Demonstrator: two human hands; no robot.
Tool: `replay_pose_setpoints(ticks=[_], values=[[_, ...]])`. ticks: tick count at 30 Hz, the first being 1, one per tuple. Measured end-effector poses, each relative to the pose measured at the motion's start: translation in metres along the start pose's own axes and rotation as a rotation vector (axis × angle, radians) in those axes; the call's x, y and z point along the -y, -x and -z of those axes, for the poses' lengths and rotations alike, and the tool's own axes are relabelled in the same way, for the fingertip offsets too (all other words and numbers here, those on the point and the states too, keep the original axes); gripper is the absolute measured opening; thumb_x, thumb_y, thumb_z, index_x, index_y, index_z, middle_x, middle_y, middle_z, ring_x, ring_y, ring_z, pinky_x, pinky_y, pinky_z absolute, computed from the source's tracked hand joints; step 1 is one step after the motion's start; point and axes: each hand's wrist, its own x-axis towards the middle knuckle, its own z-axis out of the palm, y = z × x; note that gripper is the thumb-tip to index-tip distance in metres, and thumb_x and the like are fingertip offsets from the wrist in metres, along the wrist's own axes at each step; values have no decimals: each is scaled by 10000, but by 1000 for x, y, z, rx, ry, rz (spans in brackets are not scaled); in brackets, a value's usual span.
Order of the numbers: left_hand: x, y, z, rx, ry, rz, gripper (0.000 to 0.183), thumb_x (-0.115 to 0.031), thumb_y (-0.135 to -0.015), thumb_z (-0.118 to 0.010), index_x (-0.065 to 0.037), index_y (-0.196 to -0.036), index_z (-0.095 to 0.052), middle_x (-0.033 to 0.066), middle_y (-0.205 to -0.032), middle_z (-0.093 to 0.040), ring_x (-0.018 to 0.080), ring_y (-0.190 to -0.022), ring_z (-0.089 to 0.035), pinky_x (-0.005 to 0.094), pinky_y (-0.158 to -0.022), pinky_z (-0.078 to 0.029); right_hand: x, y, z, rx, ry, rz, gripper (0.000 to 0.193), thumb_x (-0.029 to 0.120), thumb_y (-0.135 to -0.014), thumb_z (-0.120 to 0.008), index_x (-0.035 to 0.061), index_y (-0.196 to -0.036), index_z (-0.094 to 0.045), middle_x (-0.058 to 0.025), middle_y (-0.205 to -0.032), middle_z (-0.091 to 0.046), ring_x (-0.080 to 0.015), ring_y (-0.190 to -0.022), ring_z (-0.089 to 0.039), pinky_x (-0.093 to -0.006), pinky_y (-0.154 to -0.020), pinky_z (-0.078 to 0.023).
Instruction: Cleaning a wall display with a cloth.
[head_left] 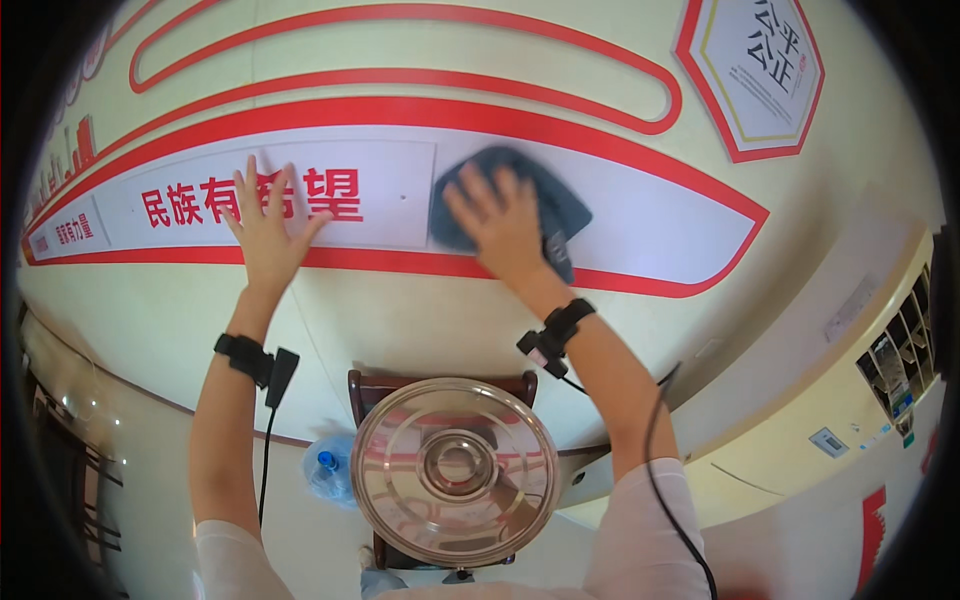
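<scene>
- L hand (268, 232): fingers straight, fanned wide, laid over the rectangular white plate w/ red characters (385, 180); nothing gripped that I can see.
- R hand (508, 232): fingers straight, a bit apart, spread over the crumpled blue-grey fabric cloth (562, 205); thumb not clear, so can't tell if any fold is pinched.
- Cloth pos.: on the long white wall panel w/ red border (655, 215), at or just beside the plate's R edge; its upper R edge is blurred.
- Key relation: cloth is under R fingers, to the R of L fingers & well apart from them; R hand nearer. Cloth's long axis slants upper L to lower R; panel's runs L–R, w/ bare white surface R of the cloth.
- Below, btw forearms: round shiny steel lid (455, 520) over a dark wooden chair (362, 392); clear plastic bottle w/ blue cap (328, 470) just L.
</scene>
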Motion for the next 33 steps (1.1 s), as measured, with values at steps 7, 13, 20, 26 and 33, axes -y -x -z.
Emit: replay_pose_setpoints(ticks=[7, 13, 20, 26, 33], values=[[-95, -23, -3, 196, 64, -93, 1019, -588, -653, -743, -282, -1488, -243, 156, -1569, -46, 424, -1429, -26, 700, -1046, -72, -42, 69, -12, 155, -173, 596, 388, 158, -795, -570, 191, -1182, -572, -26, -1386, -450, -288, -1236, -426, -497, -904, -438], [-115, -25, -15, 181, 46, -13, 1170, -488, -503, -871, -266, -1472, -255, 146, -1553, -94, 439, -1419, -27, 675, -1047, -157, -125, 45, 50, -119, -192, -79, 673, 202, -544, -774, 201, -1196, -605, -70, -1384, -462, -343, -1210, -425, -532, -957, -371], [-102, -23, -22, 62, 43, -47, 1147, -545, -459, -849, -276, -1442, -324, 123, -1548, -166, 431, -1409, -119, 647, -1045, -190, -41, -17, 6, -133, -311, 54, 624, 120, -515, -753, 170, -1125, -632, -67, -1341, -494, -347, -1214, -427, -529, -935, -392], [-101, -28, -18, 137, -74, -20, 1153, -545, -476, -852, -302, -1452, -288, 101, -1555, -158, 418, -1418, -111, 661, -1040, -222, -107, 15, 22, -238, -211, 2, 597, 154, -534, -755, 172, -1117, -630, -75, -1296, -514, -357, -1184, -451, -516, -919, -412], [-101, -25, -25, 108, -75, -53, 1177, -581, -469, -843, -301, -1458, -270, 90, -1556, -150, 405, -1426, -88, 679, -1042, -209, -278, 150, 82, -394, 35, -627, 678, 33, -546, -702, 180, -1199, -591, -59, -1337, -501, -385, -1219, -401, -463, -1054, -337]])
